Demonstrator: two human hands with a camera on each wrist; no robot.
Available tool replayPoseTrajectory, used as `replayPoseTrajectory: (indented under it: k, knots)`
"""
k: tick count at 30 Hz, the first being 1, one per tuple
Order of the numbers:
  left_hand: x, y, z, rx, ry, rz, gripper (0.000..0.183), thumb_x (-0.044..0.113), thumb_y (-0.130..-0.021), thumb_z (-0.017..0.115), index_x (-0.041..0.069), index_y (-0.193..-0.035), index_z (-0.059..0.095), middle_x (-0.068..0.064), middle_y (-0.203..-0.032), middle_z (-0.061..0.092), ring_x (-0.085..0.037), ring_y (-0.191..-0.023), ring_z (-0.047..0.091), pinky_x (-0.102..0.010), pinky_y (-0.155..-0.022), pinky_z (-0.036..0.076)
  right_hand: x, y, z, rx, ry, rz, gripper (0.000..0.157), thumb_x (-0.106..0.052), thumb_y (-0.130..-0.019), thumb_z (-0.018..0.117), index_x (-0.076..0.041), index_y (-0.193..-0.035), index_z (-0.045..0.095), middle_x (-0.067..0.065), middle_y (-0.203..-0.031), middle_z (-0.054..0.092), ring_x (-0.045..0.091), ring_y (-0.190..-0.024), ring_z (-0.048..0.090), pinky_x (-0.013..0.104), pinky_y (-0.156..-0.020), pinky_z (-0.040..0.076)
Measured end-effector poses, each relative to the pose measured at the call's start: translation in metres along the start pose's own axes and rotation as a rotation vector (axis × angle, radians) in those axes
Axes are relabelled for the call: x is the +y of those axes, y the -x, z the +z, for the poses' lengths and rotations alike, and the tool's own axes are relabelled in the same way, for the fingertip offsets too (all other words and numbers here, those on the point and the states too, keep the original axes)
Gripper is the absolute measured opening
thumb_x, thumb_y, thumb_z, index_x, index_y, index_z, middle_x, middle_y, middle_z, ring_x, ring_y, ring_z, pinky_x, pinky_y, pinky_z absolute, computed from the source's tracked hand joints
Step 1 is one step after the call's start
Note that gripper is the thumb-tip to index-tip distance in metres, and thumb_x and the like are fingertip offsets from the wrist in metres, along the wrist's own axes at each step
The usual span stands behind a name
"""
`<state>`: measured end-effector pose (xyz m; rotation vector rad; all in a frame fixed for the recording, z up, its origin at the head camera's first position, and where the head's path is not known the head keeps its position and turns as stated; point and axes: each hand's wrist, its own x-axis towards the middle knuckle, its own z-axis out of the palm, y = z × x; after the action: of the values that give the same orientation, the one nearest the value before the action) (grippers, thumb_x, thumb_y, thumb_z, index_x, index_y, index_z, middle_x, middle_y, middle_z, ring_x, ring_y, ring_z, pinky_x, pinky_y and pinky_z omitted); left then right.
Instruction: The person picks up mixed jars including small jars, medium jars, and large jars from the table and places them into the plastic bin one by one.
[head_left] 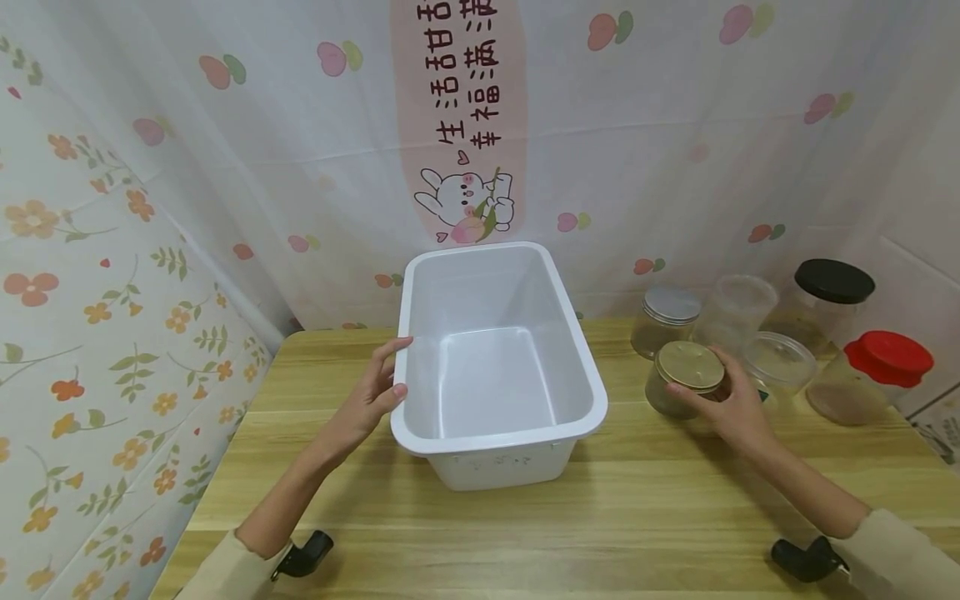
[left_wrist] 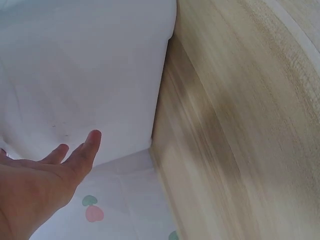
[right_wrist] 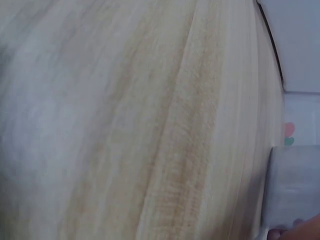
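A white plastic tub (head_left: 495, 433) stands on the wooden table. My left hand (head_left: 367, 400) is at the tub's left rim, fingertips and thumb tip right at the edge, fingers fairly straight; the left wrist view has this hand (left_wrist: 45, 180) beside the tub's outer wall (left_wrist: 90, 75). On the right, my right hand (head_left: 735, 408) grips a clear jar with a gold lid (head_left: 690, 367), thumb on the near side and fingers round the far side. Part of that jar (right_wrist: 292, 187) shows at the right wrist view's lower right edge, the fingers mostly out of frame.
Around the gripped jar stand a silver-lidded jar (head_left: 667, 317), a frosted clear container (head_left: 738, 304), a clear-lidded container (head_left: 780, 362), a black-lidded jar (head_left: 834, 283) and a red-lidded jar (head_left: 888, 358). A patterned curtain (head_left: 300, 167) hangs behind the wooden table (head_left: 600, 533).
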<state>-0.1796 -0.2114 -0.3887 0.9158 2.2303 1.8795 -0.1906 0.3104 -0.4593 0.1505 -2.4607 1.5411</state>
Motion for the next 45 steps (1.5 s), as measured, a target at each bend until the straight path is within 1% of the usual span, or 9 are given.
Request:
replayPoseTrajectory:
  k: [5,12,19,21,27,30,34,42,45]
  knots:
    - [0.0,0.001,-0.001,0.004,-0.01,-0.009,0.057,0.028,-0.108,0.047,0.018,-0.157,0.019,-0.039,-0.142,0.036,-0.05,-0.115,0.054,-0.038,-0.087,0.053,-0.005,0.003,-0.002,-0.011,-0.016,0.004,0.083,-0.01,-0.093,0.076,0.002,-0.157,0.024,0.018,-0.14,0.043,-0.003,-0.109,0.052,0.011,-0.084,0.044]
    - [-0.001,0.001,-0.001,0.012,-0.016,-0.014,0.056,0.026,-0.108,0.046,0.018,-0.157,0.019,-0.039,-0.141,0.037,-0.051,-0.115,0.053,-0.038,-0.087,0.053,-0.014,0.004,-0.006,-0.021,-0.042,0.033,0.082,-0.012,-0.094,0.075,-0.002,-0.158,0.025,0.014,-0.141,0.045,-0.004,-0.114,0.049,0.011,-0.087,0.042]
    - [-0.001,0.0,-0.001,0.003,-0.006,-0.012,0.057,0.027,-0.107,0.048,0.02,-0.157,0.019,-0.038,-0.143,0.036,-0.051,-0.116,0.052,-0.039,-0.088,0.052,-0.022,0.003,-0.007,-0.028,-0.043,-0.004,0.08,-0.01,-0.094,0.074,-0.005,-0.158,0.026,0.017,-0.144,0.042,-0.002,-0.118,0.049,0.011,-0.089,0.041]
    - [-0.001,-0.001,-0.001,0.0,-0.003,-0.01,0.058,0.028,-0.107,0.048,0.02,-0.157,0.02,-0.038,-0.143,0.035,-0.053,-0.116,0.052,-0.039,-0.088,0.053,-0.025,0.002,-0.007,-0.036,-0.048,-0.007,0.079,-0.01,-0.094,0.074,-0.006,-0.158,0.028,0.015,-0.143,0.043,-0.001,-0.117,0.05,0.012,-0.088,0.043]
    - [0.0,-0.001,-0.001,0.006,-0.006,-0.021,0.059,0.031,-0.106,0.051,0.021,-0.156,0.02,-0.038,-0.144,0.035,-0.057,-0.116,0.048,-0.038,-0.088,0.052,-0.034,-0.003,-0.007,-0.096,-0.147,-0.032,0.073,-0.002,-0.093,0.073,-0.007,-0.154,0.035,0.004,-0.134,0.054,0.006,-0.113,0.057,0.017,-0.086,0.047]
    - [0.001,-0.001,-0.002,0.002,0.004,-0.023,0.061,0.031,-0.106,0.052,0.02,-0.156,0.02,-0.039,-0.144,0.033,-0.06,-0.117,0.046,-0.039,-0.087,0.053,-0.036,-0.005,-0.007,-0.124,-0.188,-0.049,0.071,0.003,-0.091,0.073,-0.005,-0.153,0.037,0.003,-0.13,0.058,0.01,-0.11,0.06,0.019,-0.083,0.049]
    - [0.002,-0.002,-0.003,-0.013,0.025,-0.016,0.063,0.03,-0.105,0.053,0.019,-0.157,0.019,-0.038,-0.147,0.032,-0.061,-0.119,0.046,-0.041,-0.085,0.054,-0.038,-0.007,-0.009,-0.154,-0.23,-0.053,0.071,0.006,-0.092,0.071,-0.004,-0.153,0.036,0.003,-0.13,0.057,0.012,-0.109,0.061,0.021,-0.082,0.051]
    - [0.003,-0.003,-0.004,-0.032,0.045,-0.017,0.065,0.029,-0.105,0.055,0.018,-0.158,0.018,-0.038,-0.148,0.03,-0.063,-0.121,0.044,-0.043,-0.084,0.055,-0.042,-0.01,-0.015,-0.227,-0.258,-0.1,0.073,0.008,-0.094,0.066,-0.003,-0.156,0.031,0.003,-0.134,0.054,0.011,-0.112,0.061,0.022,-0.082,0.051]
    - [0.002,-0.003,-0.005,-0.03,0.039,-0.02,0.065,0.028,-0.105,0.055,0.018,-0.158,0.018,-0.038,-0.148,0.03,-0.063,-0.121,0.044,-0.043,-0.084,0.055,-0.046,-0.011,-0.016,-0.241,-0.227,-0.098,0.073,0.007,-0.094,0.067,-0.005,-0.156,0.032,0.006,-0.134,0.053,0.013,-0.11,0.062,0.025,-0.081,0.053]
